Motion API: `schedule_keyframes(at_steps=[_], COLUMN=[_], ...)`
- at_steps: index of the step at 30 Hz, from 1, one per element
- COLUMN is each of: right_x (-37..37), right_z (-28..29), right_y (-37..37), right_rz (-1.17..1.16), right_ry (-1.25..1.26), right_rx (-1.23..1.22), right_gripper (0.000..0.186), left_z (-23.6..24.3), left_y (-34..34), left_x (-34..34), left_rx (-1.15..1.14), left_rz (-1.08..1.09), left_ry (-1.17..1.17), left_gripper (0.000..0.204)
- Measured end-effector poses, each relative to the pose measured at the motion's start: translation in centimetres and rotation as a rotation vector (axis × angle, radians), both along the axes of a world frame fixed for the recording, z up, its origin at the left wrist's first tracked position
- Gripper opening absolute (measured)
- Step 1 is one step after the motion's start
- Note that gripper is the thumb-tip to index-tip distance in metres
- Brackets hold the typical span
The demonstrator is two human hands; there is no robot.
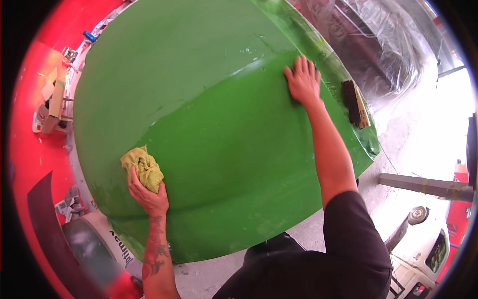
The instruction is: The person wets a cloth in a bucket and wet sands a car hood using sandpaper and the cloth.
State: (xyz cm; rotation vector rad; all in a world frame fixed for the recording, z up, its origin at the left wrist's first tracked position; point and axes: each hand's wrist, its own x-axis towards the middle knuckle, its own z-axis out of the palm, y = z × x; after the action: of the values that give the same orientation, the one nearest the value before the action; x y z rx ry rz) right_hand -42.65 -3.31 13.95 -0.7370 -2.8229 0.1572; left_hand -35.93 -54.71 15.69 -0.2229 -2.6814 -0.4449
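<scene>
A large green painted car panel [214, 159] fills the middle of the view, wet over its right part with a streak of droplets. My left hand [148, 197] grips a crumpled yellow-green cloth [143, 167] against the panel's lower left area. My right hand [302, 82] lies flat with spread fingers near the panel's upper right edge, holding nothing. A dark block with a pale strip [352, 102] rests on the right edge strip of the panel, a little below my right hand.
Plastic-wrapped parts [378, 45] stand at upper right. A grey post [418, 187] and a white vehicle [418, 249] are at lower right. Cardboard boxes [52, 107] lie on the left against red surroundings, with a dark curved part [50, 219] and a blue object [89, 36] nearby.
</scene>
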Motion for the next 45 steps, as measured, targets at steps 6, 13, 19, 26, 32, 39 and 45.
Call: schedule_keyframes(at_steps=[6,13,19,26,32,39,45], right_x=[1.3,19.3,2.9,1.2,2.5,10.0,15.4], right_z=[-0.2,-1.2,1.1,0.8,2.6,7.8,5.2], right_y=[0.1,0.2,-0.7,-26.9,-13.4,-3.5,-3.7], right_rz=[0.101,-0.131,-0.063,0.555,0.431,0.031,0.419], right_ry=[0.004,-0.162,-0.019,0.216,0.006,0.863,1.34], right_rx=[-0.042,-0.081,-0.019,-0.057,-0.06,-1.511,-2.491], right_gripper=[0.07,0.069,0.065,0.064,0.059,0.057,0.069], left_z=[0.0,0.4,0.0,0.3,0.2,0.2,-0.1], left_y=[-1.1,-0.8,0.2,-0.6,-0.4,-0.4,-0.6], left_x=[-0.3,0.1,-0.1,-0.3,-0.2,0.0,-0.2], left_rx=[0.023,-0.003,-0.003,-0.003,-0.02,-0.017,-0.011], left_rz=[-0.069,-0.007,-0.012,-0.033,-0.011,0.012,0.017], left_ry=[0.076,0.01,0.002,0.041,0.021,0.019,0.026], left_gripper=[0.088,0.091,0.09,0.088,0.088,0.09,0.091])
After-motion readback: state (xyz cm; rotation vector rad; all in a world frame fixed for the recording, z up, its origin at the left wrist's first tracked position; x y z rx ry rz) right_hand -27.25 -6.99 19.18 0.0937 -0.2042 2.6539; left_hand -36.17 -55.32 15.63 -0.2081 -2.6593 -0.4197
